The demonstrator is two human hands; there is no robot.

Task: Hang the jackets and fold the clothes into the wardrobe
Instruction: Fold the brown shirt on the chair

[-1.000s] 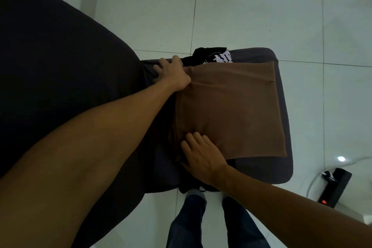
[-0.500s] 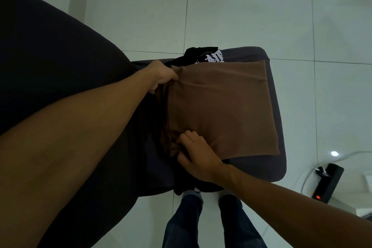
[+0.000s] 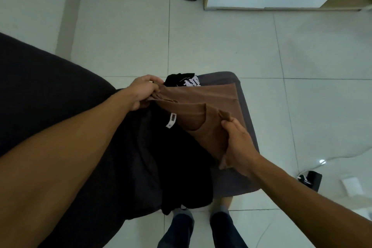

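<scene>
Pale tiled floor [image 3: 221,46] surrounds a dark cushioned stool [image 3: 244,106].

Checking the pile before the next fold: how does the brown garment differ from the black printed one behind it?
The brown garment is plain and gripped at its near edge by the left hand and right hand; the black printed garment has white graphics, lies untouched and is mostly hidden under the brown one. Both are on the dark seat.

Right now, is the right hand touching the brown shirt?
Touching. The head view shows the right hand gripping the near edge of the brown shirt, with its fingers curled around the fabric; the left hand grips the far edge.
</scene>
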